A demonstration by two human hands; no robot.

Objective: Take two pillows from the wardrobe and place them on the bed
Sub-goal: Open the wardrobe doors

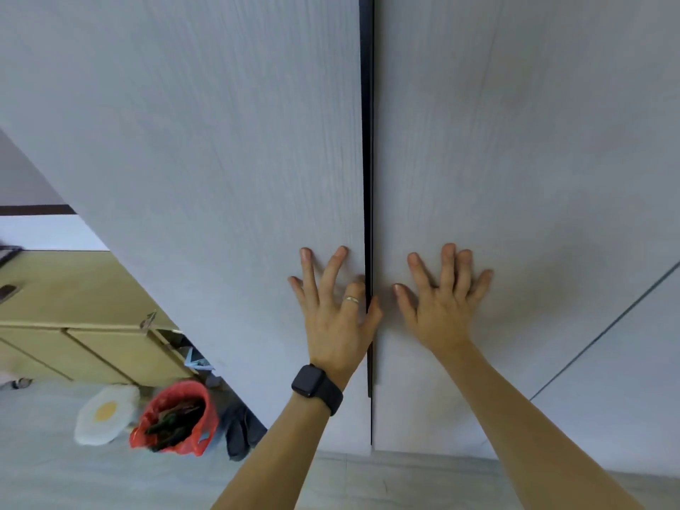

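A pale grey wardrobe fills the view, its left door [220, 160] and right door [515, 160] both closed, with a dark vertical gap [367, 141] between them. My left hand [333, 307], with a ring and a black watch on the wrist, lies flat on the left door, its thumb hooked at the gap. My right hand [439, 303] lies flat on the right door just right of the gap, fingers spread. Neither hand holds anything. No pillows and no bed are in view.
To the left stands a light wooden cabinet [84, 325]. On the floor beside the wardrobe sit a red bag [176, 417] stuffed with dark items, a fried-egg shaped cushion [106, 414] and a dark bag [243, 432]. Grey floor runs along the bottom.
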